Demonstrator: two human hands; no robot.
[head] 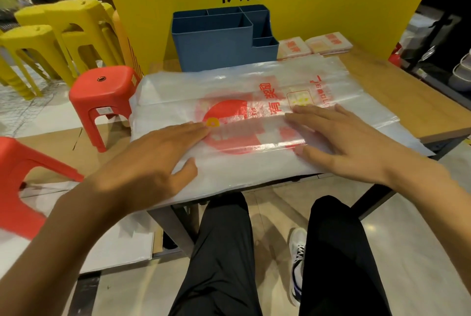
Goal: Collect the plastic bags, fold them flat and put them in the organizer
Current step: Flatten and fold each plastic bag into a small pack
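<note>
The left hand lies flat, fingers straight and palm down, pressing the near left part of a translucent plastic bag, its fingertips just short of the red round print. The right hand is likewise released and flat, fingers spread, pressing the bag's near right part beside a lengthwise fold. The bag, printed in red with a small yellow dot, is spread across the wooden tabletop, its near edge hanging slightly over the rim above the person's black-trousered legs. Beyond the bag, at the far edge, stands a blue compartmented organizer against a yellow sign board. Just right of the organizer lie two small folded bags with red print. On the floor to the left stand red plastic stools and, farther off, stacked yellow stools.
</note>
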